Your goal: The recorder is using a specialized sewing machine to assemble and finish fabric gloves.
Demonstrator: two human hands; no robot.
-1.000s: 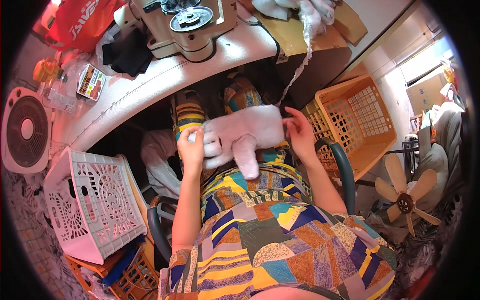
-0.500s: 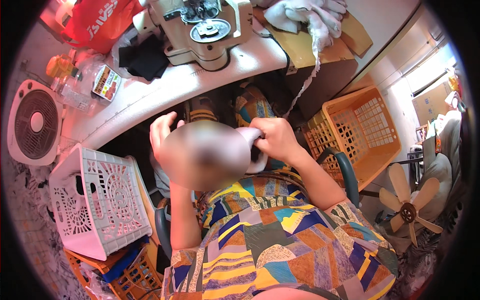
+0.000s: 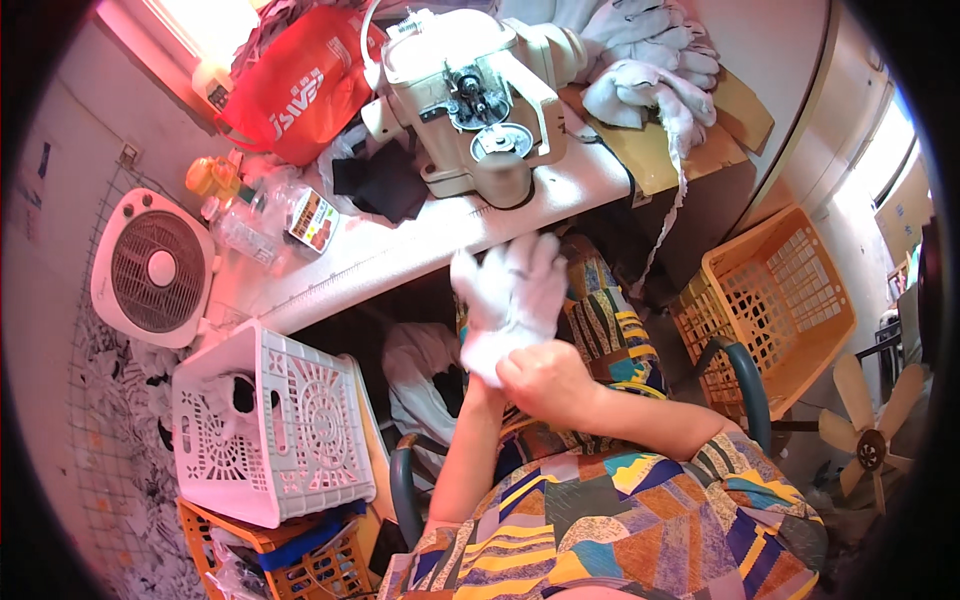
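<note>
A white knitted glove (image 3: 490, 340) covers my left hand (image 3: 513, 285), which is held out over my lap just in front of the table edge. Its gloved fingers point away from me and are spread, a little blurred by motion. At the left wrist, my right hand (image 3: 550, 380) is bare and closed on the glove's cuff. Beyond the gloved fingers stands a pale sewing machine (image 3: 430, 60) with a round metal plate. White cloth (image 3: 415, 375) hangs beside my left knee.
White gloves (image 3: 650, 50) are heaped on cardboard at the table's right. A red bag (image 3: 310, 80), black cloth (image 3: 380, 185) and box fan (image 3: 150, 265) are at the left. A white crate (image 3: 320, 420) and orange basket (image 3: 790, 310) flank me; a beige-bladed fan (image 3: 871, 450) is at right.
The left hand's bare fingers were visible earlier, with the right hand on white fabric; now the left hand is inside the glove. Both hands moved together and the view shifted.
</note>
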